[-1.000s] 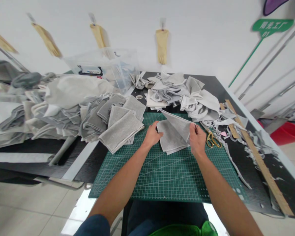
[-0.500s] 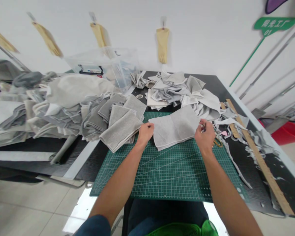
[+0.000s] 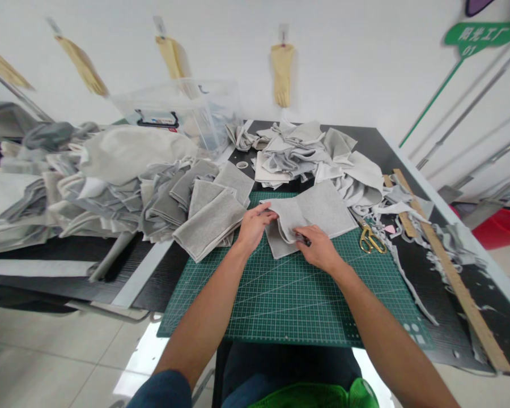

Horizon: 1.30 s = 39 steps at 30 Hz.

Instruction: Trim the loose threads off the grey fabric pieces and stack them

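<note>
A light grey cloth [image 3: 327, 209] lies partly folded at the far side of the green cutting mat [image 3: 280, 300], its left part lifted and curled over. My left hand [image 3: 253, 228] is closed on the curled part's upper left edge, thumb and fingers together. Lower and to the right, my right hand [image 3: 318, 246] pinches the front edge of the same fold; a small dark spot under its fingers is too small to make out. Left of my left hand, folded grey cloths [image 3: 210, 224] overlap the mat. Gold-handled scissors [image 3: 370, 238] rest right of my right hand.
A heap of grey cloths [image 3: 297, 150] stands behind the mat. More cloth piles [image 3: 110, 181] fill the left side, before a clear plastic box [image 3: 212, 122]. Along the right lie a wooden ruler [image 3: 450, 272] and fabric scraps [image 3: 459, 249]. A tape roll [image 3: 242, 165] sits behind.
My right hand has moved left from the cloth's right corner to its middle. The cloth's left part is now lifted and folded over, and the scissors show more fully.
</note>
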Available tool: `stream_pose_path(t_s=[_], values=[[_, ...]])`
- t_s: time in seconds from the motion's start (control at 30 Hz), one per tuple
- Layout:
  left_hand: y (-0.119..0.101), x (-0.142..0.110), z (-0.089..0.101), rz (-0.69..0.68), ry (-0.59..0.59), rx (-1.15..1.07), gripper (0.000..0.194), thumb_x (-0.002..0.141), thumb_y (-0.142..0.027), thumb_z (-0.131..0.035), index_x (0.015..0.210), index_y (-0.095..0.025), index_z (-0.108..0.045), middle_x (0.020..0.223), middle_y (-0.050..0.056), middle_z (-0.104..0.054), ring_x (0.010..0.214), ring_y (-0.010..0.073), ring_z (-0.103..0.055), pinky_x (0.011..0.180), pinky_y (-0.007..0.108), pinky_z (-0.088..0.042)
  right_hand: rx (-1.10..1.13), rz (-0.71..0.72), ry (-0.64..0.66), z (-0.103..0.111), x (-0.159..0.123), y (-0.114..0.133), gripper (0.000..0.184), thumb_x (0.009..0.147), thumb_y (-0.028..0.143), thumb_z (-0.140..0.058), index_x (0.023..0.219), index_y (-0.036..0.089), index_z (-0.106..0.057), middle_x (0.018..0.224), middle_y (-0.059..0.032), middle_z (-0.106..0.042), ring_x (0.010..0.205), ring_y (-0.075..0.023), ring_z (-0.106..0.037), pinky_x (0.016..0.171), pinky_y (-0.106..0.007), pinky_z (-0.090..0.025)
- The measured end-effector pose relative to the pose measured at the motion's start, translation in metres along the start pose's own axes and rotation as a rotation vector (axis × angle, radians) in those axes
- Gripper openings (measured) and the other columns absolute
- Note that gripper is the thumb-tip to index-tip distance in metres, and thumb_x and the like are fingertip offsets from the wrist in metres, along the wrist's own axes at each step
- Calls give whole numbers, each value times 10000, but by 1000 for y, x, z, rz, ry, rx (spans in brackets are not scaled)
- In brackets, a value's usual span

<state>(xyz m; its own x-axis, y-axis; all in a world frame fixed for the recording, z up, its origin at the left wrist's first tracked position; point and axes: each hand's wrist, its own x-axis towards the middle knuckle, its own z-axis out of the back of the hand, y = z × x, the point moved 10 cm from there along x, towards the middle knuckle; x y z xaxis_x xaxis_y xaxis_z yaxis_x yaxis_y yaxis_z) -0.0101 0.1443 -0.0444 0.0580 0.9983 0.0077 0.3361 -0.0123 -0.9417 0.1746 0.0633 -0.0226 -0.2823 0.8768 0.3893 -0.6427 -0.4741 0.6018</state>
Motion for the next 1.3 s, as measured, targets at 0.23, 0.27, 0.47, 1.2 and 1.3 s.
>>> stream_pose_path(t_s=[0.23, 0.27, 0.47, 1.2, 1.3], values=[[-6, 6, 37, -102, -247, 296, 654, 672, -87, -558, 1323, -150, -565, 1251, 151, -651, 867, 169, -698, 825, 346, -569, 56, -314, -309, 41, -5, -37, 386, 975, 511, -510, 769, 203, -617, 643, 21, -543, 623, -158, -475, 624, -289, -360], [-9, 6, 40, -135, -273, 381, 638, 673, -79, -563, 1307, -145, -579, 1253, 153, -651, 913, 187, -695, 845, 354, -568, 73, -321, -313, 42, -4, -38, 400, 974, 527, -503, 762, 203, -606, 632, 28, -523, 620, -155, -461, 617, -284, -348], [-56, -19, 3, -539, -218, 884, 611, 726, -73, -629, 1329, -172, -611, 1395, 137, -601, 1337, 292, -530, 1193, 464, -384, 124, -305, -313, 41, -3, -34, 414, 973, 540, -482, 947, 181, -687, 743, -12, -639, 685, -182, -524, 663, -298, -397], [-13, -34, -60, -247, 341, 644, 209, 902, -379, -651, 866, -174, -638, 786, -3, -643, 734, 154, -583, 672, 262, -434, 118, -111, -251, 40, -6, -2, 251, 918, 330, -640, 1110, 198, -735, 921, -67, -728, 812, -209, -664, 762, -342, -533], [-14, -37, -59, -252, 302, 553, 249, 873, -312, -700, 1065, -197, -590, 737, -45, -617, 650, 122, -560, 633, 232, -418, 122, -105, -260, 40, -5, 0, 234, 918, 342, -643, 1080, 201, -737, 906, -62, -721, 791, -199, -652, 750, -335, -533]])
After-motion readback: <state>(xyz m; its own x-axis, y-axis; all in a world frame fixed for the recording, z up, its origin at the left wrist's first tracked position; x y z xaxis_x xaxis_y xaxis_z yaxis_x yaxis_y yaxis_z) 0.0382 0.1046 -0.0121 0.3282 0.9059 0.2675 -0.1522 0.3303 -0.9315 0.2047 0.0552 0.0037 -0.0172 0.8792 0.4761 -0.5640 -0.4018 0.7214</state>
